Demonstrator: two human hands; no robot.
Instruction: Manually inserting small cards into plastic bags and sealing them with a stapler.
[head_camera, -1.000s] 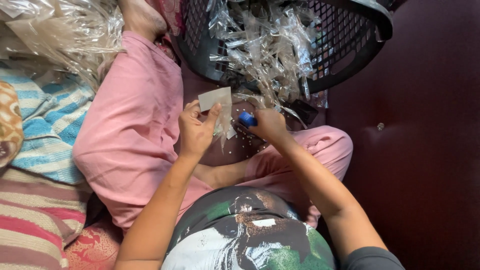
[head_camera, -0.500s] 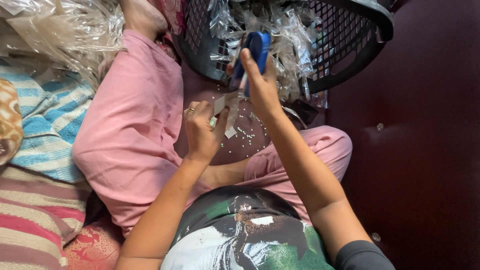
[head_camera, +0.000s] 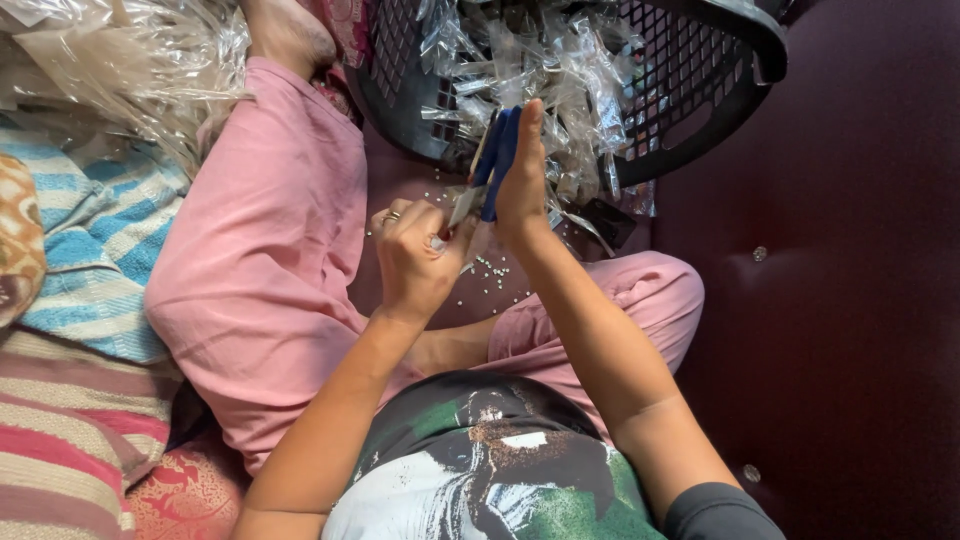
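Note:
My right hand grips a blue stapler, held upright in front of the black basket. My left hand, with a ring on one finger, pinches a small clear plastic packet and holds its edge against the stapler's lower end. Both hands hover over my lap, between my pink trouser legs. Several tiny white beads lie scattered on the dark surface under the hands.
A black mesh basket full of small clear packets stands ahead. A heap of clear plastic bags lies at upper left. Striped cushions sit at left, a dark maroon floor at right.
The right hand raised the blue stapler from the lap up toward the basket, then brought it down a little. The left hand moved the packet up to meet it.

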